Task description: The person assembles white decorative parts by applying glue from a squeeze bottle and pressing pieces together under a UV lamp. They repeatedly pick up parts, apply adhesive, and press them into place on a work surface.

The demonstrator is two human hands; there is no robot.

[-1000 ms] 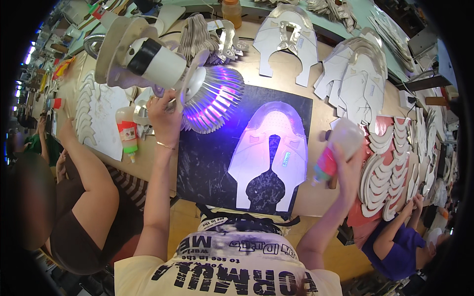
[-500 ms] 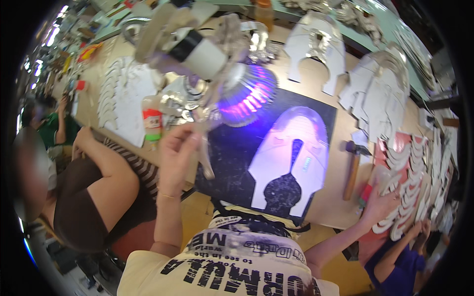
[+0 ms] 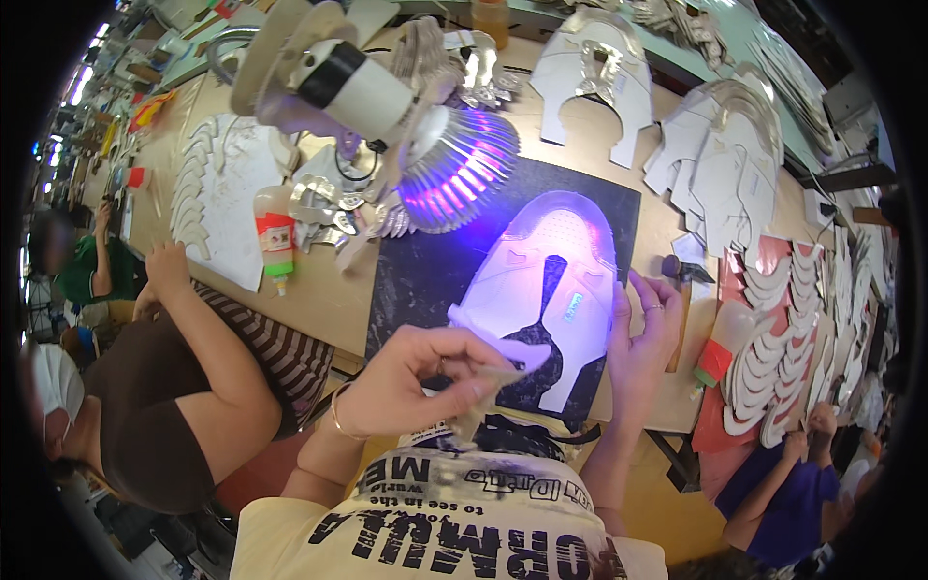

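Observation:
A white shoe upper (image 3: 488, 280) lies flat on a black board (image 3: 406, 290), its toe end lit violet by a lamp with a ribbed metal head (image 3: 464, 169). In front of the upper, my left hand (image 3: 416, 382) pinches a pale curved strip (image 3: 527, 355) between thumb and fingers. The strip hangs over the lower left part of the upper; whether it touches is unclear. At the upper's right edge is my right hand (image 3: 646, 333), with fingers bent and apart, holding nothing I can see.
A hammer (image 3: 677, 319) lies right of the board. Glue bottles stand left (image 3: 275, 232) and right (image 3: 717, 353). Curved white pieces (image 3: 764, 367) cover a red sheet; more uppers (image 3: 725, 155) are stacked at the back right. People sit on both sides.
My left hand has come down and right from beside the lamp, carrying the pale strip to the upper. My right hand has moved left from near the right glue bottle to the upper's edge.

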